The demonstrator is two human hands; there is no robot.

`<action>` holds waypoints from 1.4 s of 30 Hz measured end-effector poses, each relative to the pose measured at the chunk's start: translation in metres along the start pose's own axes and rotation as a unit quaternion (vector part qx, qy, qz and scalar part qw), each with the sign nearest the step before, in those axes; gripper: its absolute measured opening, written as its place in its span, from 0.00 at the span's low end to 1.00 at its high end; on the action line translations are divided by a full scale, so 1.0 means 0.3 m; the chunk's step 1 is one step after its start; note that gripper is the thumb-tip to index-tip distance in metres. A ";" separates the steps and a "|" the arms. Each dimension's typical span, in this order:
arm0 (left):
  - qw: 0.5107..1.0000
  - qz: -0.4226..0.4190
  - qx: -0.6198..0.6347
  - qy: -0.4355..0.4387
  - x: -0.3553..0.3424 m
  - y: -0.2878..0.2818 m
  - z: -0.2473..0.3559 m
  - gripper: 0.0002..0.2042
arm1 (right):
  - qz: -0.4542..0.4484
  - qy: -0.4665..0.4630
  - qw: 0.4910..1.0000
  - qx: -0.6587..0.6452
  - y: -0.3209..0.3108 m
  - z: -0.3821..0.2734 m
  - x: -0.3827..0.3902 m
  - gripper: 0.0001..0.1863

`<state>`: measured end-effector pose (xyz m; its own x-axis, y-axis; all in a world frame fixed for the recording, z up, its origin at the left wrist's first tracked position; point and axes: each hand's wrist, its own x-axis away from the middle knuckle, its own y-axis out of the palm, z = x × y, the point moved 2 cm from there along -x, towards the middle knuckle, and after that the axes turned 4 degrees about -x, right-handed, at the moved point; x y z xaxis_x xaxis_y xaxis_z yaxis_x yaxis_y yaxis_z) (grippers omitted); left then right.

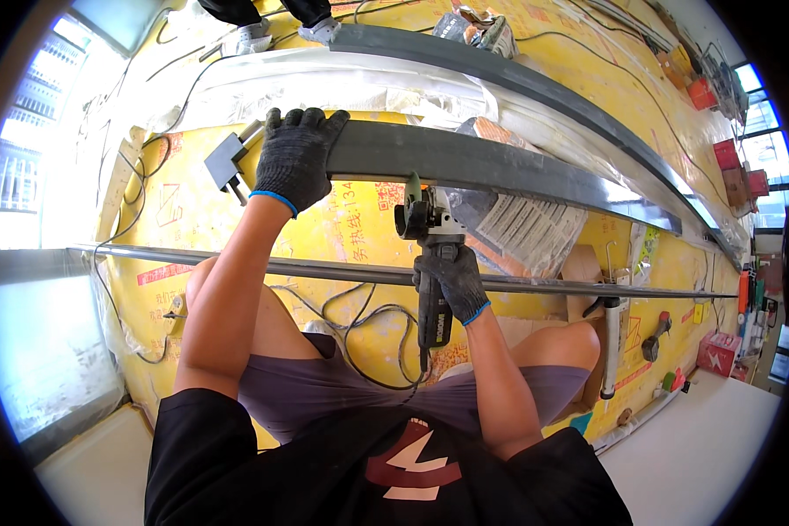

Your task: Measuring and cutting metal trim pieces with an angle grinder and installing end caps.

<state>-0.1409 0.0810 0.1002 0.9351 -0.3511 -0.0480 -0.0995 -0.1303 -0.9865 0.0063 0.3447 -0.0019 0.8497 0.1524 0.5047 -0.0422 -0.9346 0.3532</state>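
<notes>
Both my hands wear dark knit gloves with blue cuffs. My left hand (300,158) is closed over the left end of a long dark grey metal profile (465,158), fingers over its far edge. In my right hand (454,280) is an angle grinder (435,254), gripped round its black body with the head pointing away from me. The grinder's disc (414,188) stands on edge at the near edge of the profile; whether it touches I cannot tell. A dark corner bracket (226,162) lies to the left of my left hand.
A thin metal bar (342,270) runs across above my legs, under the grinder. Black cable (359,320) loops over the yellow-sheeted floor (184,219). Another dark profile (535,79) lies farther off, near a person's shoes (320,31). A caulking gun (612,346) lies at right.
</notes>
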 end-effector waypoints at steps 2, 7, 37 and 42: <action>1.000 -0.002 0.002 0.001 0.000 0.000 -0.001 0.46 | -0.003 -0.002 1.000 0.003 0.001 -0.001 -0.001 0.19; 1.000 -0.003 0.003 0.003 0.000 -0.003 0.002 0.45 | 0.004 -0.005 1.000 0.000 0.010 -0.011 0.008 0.18; 1.000 -0.001 0.008 0.005 0.006 -0.006 0.000 0.45 | 0.008 -0.003 1.000 -0.014 0.015 -0.026 0.006 0.20; 1.000 -0.001 0.007 0.002 0.008 -0.003 -0.004 0.45 | 0.006 -0.001 1.000 -0.009 0.026 -0.040 0.011 0.19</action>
<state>-0.1391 0.0791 0.1013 0.9338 -0.3550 -0.0444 -0.0918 -0.1179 -0.9888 0.0024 0.3416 0.0120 0.8504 0.1396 0.5072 -0.0629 -0.9303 0.3615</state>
